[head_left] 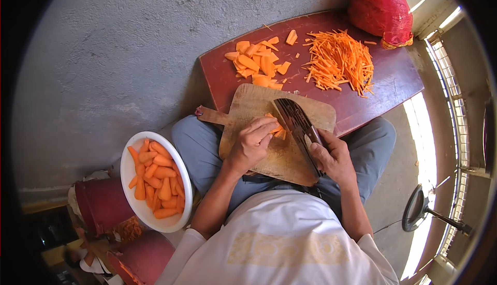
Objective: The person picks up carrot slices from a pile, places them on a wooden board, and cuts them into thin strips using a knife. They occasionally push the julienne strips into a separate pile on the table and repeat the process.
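Observation:
A wooden cutting board (243, 106) with a handle rests across the person's lap, against the red table. My right hand (335, 155) is wrapped round the handle of a broad dark-bladed kitchen knife (293, 119), which is held over the board. Just left of the blade, my left hand (252, 144) has its fingers curled and pressed on carrot slices (280, 133). Part of these slices is hidden under the fingertips. Beyond the board lie a pile of flat carrot pieces (254, 60) and a heap of thin carrot strips (339, 60).
The red table (388, 78) stands against a grey wall (119, 52), with a red mesh sack (380, 8) at its far right corner. To the left, a white basin (126, 174) holds peeled carrots. Red buckets (101, 205) stand lower left. A black fan-like object (414, 208) is at right.

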{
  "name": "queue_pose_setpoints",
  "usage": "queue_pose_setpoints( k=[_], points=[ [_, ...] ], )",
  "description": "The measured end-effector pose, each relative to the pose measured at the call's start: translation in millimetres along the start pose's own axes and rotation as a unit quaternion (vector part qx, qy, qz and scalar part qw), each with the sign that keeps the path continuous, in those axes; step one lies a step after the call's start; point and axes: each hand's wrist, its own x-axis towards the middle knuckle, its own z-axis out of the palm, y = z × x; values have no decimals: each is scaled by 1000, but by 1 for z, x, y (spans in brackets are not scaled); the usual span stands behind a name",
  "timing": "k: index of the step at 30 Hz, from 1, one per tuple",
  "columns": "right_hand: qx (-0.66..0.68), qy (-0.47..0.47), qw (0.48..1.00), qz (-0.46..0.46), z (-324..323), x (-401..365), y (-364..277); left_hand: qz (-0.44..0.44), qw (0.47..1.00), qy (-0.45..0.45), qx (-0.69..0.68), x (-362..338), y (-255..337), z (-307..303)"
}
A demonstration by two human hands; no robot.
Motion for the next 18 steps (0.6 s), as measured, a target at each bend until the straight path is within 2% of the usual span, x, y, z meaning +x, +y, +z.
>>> queue_pose_setpoints(
  k=[4,10,14,18],
  points=[
    [16,6,1000,1,-4,2,3,6,1000,21,2,-1,0,5],
    [46,5,999,0,-8,3,11,44,989,-44,134,0,14,16],
    [53,9,999,0,-8,2,12,71,988,-65,125,-1,9,16],
    [44,16,999,-5,-6,2,13,94,988,-30,121,-8,16,7]
  ],
)
